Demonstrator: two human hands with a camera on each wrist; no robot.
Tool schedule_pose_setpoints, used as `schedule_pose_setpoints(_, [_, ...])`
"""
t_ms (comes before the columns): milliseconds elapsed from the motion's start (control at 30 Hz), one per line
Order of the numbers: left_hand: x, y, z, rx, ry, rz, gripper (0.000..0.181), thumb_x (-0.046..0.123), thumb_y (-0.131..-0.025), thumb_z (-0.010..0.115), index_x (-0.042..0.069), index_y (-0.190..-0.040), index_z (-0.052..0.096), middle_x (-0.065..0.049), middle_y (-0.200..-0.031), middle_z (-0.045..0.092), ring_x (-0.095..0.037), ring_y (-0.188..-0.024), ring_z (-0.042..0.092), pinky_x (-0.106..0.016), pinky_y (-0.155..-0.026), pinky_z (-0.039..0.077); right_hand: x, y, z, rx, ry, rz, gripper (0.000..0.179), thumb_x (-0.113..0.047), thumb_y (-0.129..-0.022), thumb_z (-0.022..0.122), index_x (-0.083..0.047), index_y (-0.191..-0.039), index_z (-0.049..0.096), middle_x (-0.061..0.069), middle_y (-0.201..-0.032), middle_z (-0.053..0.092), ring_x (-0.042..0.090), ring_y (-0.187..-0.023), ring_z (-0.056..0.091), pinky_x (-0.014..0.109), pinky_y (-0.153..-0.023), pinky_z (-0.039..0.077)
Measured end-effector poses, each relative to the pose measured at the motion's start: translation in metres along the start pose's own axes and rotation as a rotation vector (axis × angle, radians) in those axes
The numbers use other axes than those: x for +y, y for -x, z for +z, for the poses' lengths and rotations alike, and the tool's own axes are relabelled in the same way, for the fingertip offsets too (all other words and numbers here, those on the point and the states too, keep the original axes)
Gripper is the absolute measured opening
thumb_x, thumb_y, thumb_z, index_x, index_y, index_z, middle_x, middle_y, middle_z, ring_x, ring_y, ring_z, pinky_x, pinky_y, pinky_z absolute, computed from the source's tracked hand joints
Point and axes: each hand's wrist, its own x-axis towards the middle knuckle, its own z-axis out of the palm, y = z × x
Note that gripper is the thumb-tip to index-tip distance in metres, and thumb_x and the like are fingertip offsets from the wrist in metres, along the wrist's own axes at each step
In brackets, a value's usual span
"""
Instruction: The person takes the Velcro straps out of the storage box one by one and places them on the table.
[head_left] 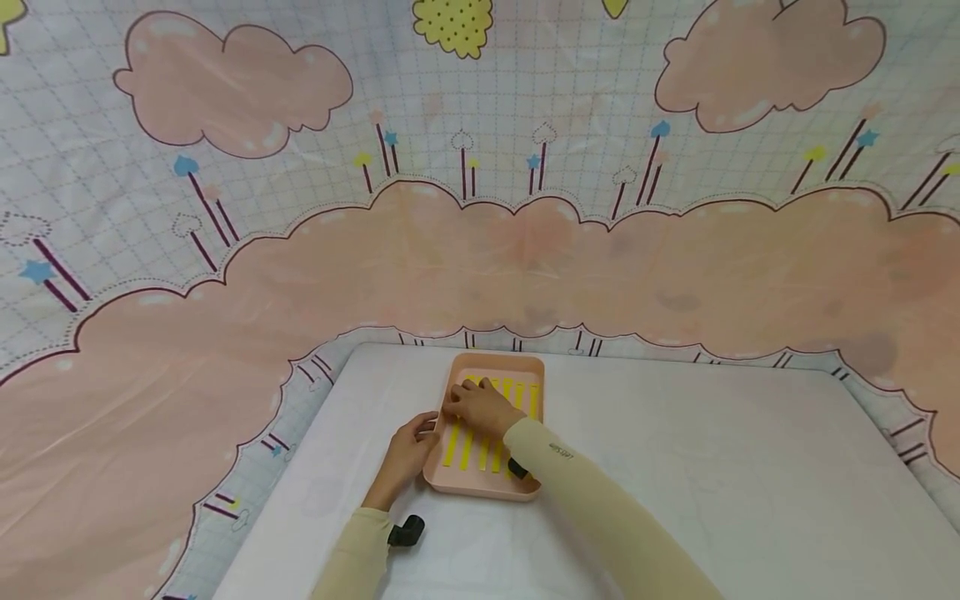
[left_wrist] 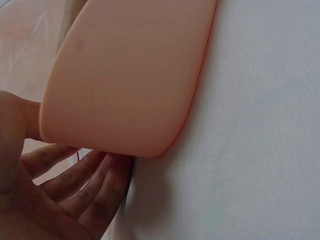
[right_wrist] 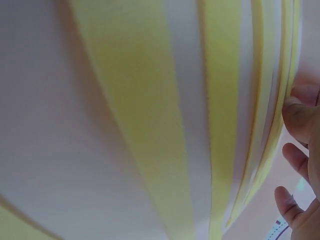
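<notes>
A pink rectangular tray (head_left: 483, 492) lies on the white table with several flat yellow strips (head_left: 465, 450) lined up lengthwise inside. At the tray's left side, my left hand (head_left: 408, 454) holds the wall; in the left wrist view the thumb goes behind the rim and the fingers (left_wrist: 107, 192) reach below the tray's end. My right hand (head_left: 483, 408) is over the tray and hides the middle of several strips. Seen from the right wrist, its thumb (right_wrist: 298, 120) and forefinger meet at the edge of the farthest strip, with other fingers apart from it. The strips' material is unclear.
The white table (head_left: 675, 467) extends on both sides of the tray. Behind it hangs a patterned cloth (head_left: 480, 267) with pink clouds. Dark wrist devices (head_left: 407, 532) sit at both sleeves.
</notes>
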Motion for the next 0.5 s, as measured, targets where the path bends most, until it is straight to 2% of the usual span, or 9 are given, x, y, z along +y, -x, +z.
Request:
schedule_pose_setpoints(200, [0.0004,-0.0011,-0.0001,-0.006,-0.001,0.005,0.04,0.007,-0.095,0.055,0.001,-0.135,0.056,-0.022,-0.127,0.063,-0.036,-0.114,0.063,-0.049,-0.097,0.052,-0.0001,0.0001,-0.0003,0.016,0.023,-0.015,0.029,-0.021,-0.101,0.054,-0.034,-0.126,0.061,-0.004,-0.123,0.055,0.016,-0.118,0.051,0.037,-0.097,0.044])
schedule_pose_setpoints(500, [-0.0028,-0.001,-0.0005,-0.016,0.013,0.019,0.041,0.007,-0.096,0.055,0.002,-0.136,0.055,-0.021,-0.128,0.063,-0.036,-0.116,0.062,-0.049,-0.096,0.052,-0.0011,0.0004,0.0031,0.06,0.192,-0.064,0.033,-0.015,-0.099,0.055,-0.032,-0.127,0.059,-0.005,-0.129,0.054,0.016,-0.122,0.05,0.036,-0.095,0.045])
